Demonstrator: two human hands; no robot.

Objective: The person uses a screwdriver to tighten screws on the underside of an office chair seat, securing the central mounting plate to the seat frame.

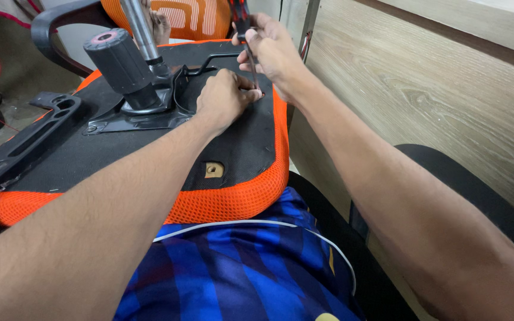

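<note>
While the right hand [272, 50] grips a screwdriver [246, 41] at the seat [233, 202] edge, the left hand [224, 95] pinches there (one hole [213, 170] sits bare).

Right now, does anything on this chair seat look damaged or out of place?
Yes. The chair seat lies upside down across the person's lap, and a square hole in its black underside cover near the front edge exposes a bare mounting point with no part attached.
</note>
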